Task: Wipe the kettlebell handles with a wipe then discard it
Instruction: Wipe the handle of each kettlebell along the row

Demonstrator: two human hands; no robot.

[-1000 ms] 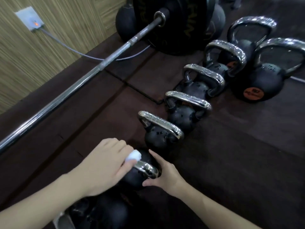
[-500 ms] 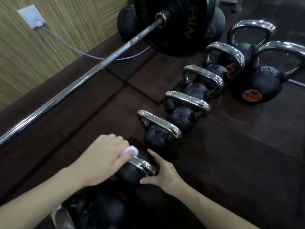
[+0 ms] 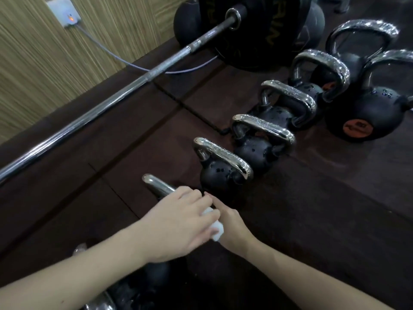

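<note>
A row of black kettlebells with chrome handles runs diagonally across the dark floor. The nearest small kettlebell shows only the left end of its handle (image 3: 156, 185). My left hand (image 3: 178, 222) grips a white wipe (image 3: 216, 230) and presses it on the right end of that handle. My right hand (image 3: 232, 222) lies just behind the wipe, with its index finger straight against the kettlebell's right side. The body of this kettlebell is hidden under my hands. The kettlebell beyond it (image 3: 223, 163) has a handle beaded with drops.
Further kettlebells (image 3: 263, 133) (image 3: 288, 101) continue to the upper right, ending in a big one with an orange label (image 3: 368, 115). A barbell (image 3: 111, 97) with a black plate (image 3: 257, 30) lies along the left. A wall socket (image 3: 64, 12) feeds a cable.
My left hand has slid the wipe along the handle from its left end to its right end, which uncovered the left end. My right hand has stayed against the kettlebell.
</note>
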